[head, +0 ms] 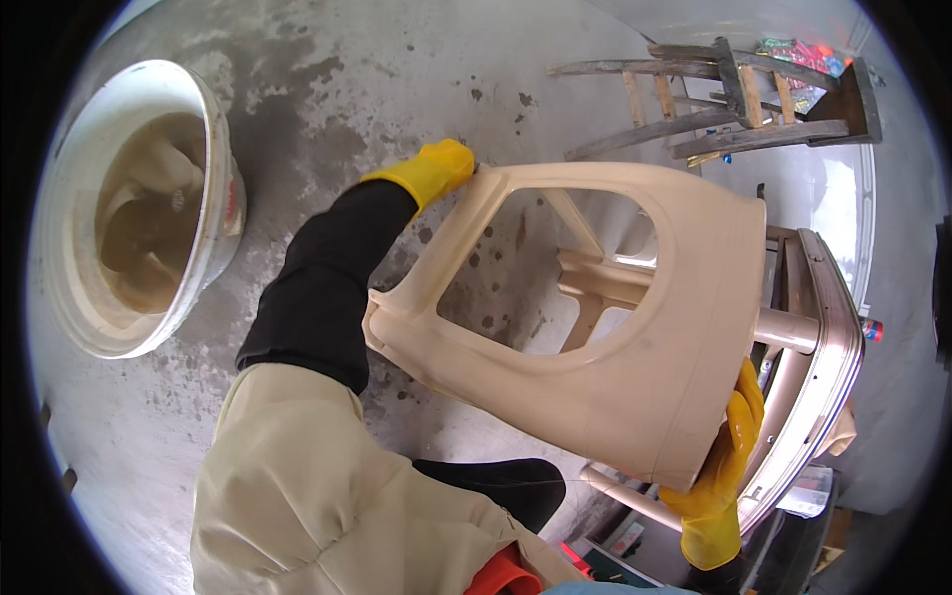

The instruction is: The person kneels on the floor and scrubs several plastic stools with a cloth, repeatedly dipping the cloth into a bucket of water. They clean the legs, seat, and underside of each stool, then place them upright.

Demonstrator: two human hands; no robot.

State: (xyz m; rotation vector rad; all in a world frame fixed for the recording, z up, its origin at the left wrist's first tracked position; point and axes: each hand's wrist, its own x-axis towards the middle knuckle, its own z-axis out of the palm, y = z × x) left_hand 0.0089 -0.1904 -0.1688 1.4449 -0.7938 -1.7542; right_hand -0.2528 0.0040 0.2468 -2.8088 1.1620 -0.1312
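Observation:
A large hollow beige shell, seemingly moulded plastic, with a rounded window opening (pixel 632 372) is held before me. My left hand (pixel 439 172), in a yellow rubber glove with a black sleeve behind it, is at the shell's upper left corner; its fingertips are hidden behind the edge. On the lower right edge lies my right hand (pixel 721 476), also yellow-gloved, its fingers curled along the rim. Through the opening show beige struts and the grey floor.
A white tub (pixel 212 245) of murky water with submerged cloth-like material stands on the wet-stained concrete floor (pixel 387 74) at left. A metal-edged frame or table (pixel 811 372) is at right beside the shell. A worn wooden stool (pixel 744 89) lies at upper right.

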